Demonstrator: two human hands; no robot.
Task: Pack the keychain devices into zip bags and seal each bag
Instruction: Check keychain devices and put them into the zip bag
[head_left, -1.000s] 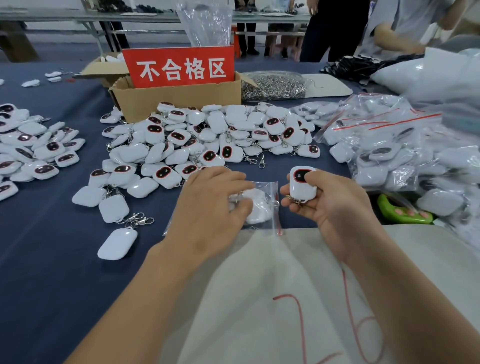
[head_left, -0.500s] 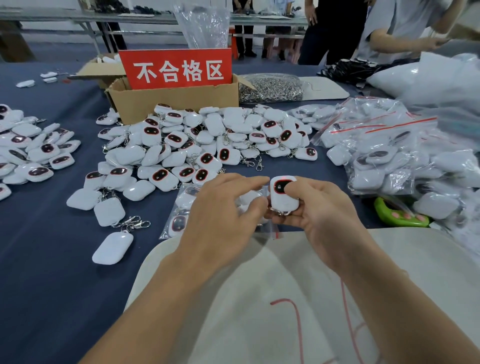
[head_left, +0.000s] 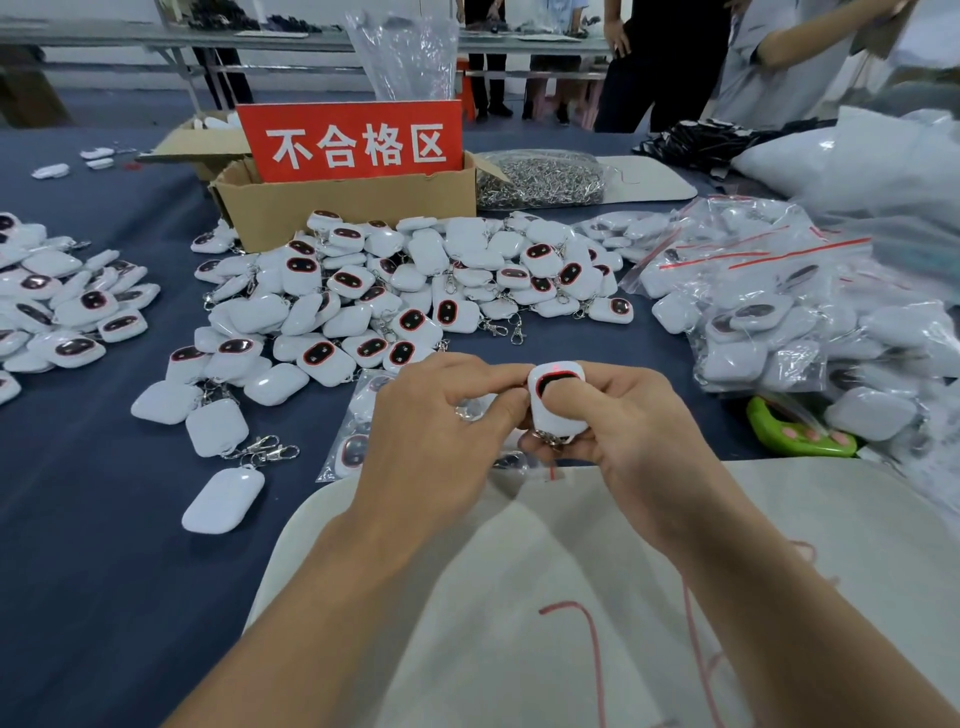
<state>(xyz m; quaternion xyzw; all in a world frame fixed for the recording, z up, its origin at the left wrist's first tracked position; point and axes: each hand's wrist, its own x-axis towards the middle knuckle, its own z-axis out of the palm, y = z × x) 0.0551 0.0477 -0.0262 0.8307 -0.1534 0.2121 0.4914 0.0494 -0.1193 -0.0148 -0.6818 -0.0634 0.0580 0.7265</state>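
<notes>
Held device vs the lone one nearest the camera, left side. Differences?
Face: the held device shows its dark, red-rimmed window; the lone device shows only plain white.
Support: the held device is raised, with the right hand gripping it and the left hand pinching its edge; the lone device lies flat on the blue cloth, untouched.
Shared: same rounded white shell; neither is bagged.

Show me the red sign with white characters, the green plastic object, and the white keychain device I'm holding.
Red sign with white characters (head_left: 349, 143): head view, centre of its face.
Green plastic object (head_left: 779, 434): head view, left half of its body.
White keychain device (head_left: 551, 415): head view, lower part of its shell.
</notes>
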